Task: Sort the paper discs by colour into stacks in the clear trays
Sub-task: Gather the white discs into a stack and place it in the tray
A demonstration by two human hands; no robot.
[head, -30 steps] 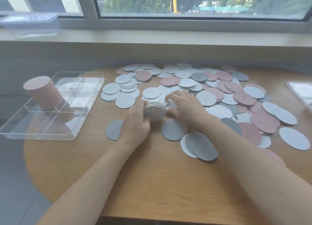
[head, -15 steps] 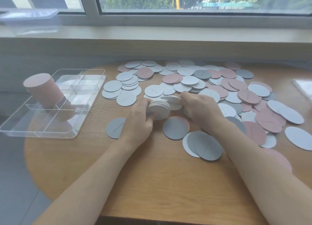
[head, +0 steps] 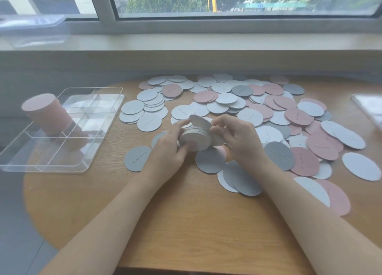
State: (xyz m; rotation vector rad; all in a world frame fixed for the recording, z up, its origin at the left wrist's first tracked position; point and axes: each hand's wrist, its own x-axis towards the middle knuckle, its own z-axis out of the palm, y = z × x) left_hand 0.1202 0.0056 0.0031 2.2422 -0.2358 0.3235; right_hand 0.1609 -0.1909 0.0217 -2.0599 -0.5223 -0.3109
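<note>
Many white, pink and grey paper discs (head: 258, 107) lie spread over the round wooden table. My left hand (head: 168, 148) grips a stack of white discs (head: 196, 138) just above the table's middle. My right hand (head: 237, 138) pinches one white disc (head: 198, 122), tilted up over the top of that stack. A clear divided tray (head: 62, 165) sits at the left. A tall stack of pink discs (head: 45, 113) stands in its far left compartment.
A second clear tray (head: 370, 107) shows at the right edge. A clear plastic lid or box (head: 33, 29) rests on the windowsill at the far left. Grey discs (head: 210, 161) lie under and in front of my hands. The table's front edge runs near my forearms.
My right hand has picked a white disc off the table and brought it over the stack. My left hand has kept hold of the stack and lifted it slightly.
</note>
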